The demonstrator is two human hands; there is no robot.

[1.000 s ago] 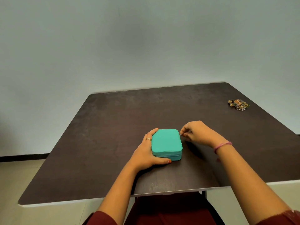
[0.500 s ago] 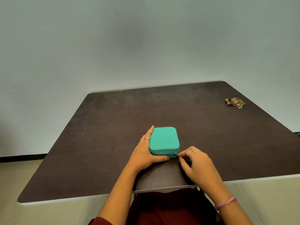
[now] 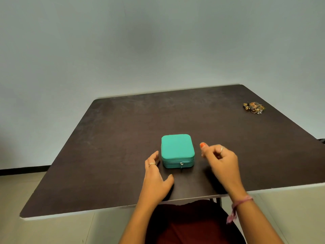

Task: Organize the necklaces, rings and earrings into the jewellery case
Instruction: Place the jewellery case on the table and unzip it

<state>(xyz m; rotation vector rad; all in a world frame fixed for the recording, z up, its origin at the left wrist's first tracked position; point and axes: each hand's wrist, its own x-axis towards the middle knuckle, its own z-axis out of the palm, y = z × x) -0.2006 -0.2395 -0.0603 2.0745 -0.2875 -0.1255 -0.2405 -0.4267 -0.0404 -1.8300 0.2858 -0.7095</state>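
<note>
So the teal jewellery case (image 3: 177,150) is sitting flat on the dark table (image 3: 123,138), lid down, near the front edge and pretty much dead centre in front of the person. You can see the little metal zipper pull (image 3: 181,164) hanging on the front side facing the camera. Neither of the hands is on it right now. The left hand (image 3: 155,180) is just beside the case's left side, fingers loose and spread, holding nothing, ring on one finger. The right hand (image 3: 220,162) is up off the table just to the right of the case, fingers loosely curled with the thumb sticking up, also holding nothing as far as I can tell (it's a bit blurry). A pink band (image 3: 241,202) is on that wrist. The pile of jewellery (image 3: 254,107) is way off at the far right corner of the table, well apart from the case, all tangled together so I can't pick out individual pieces.
</note>
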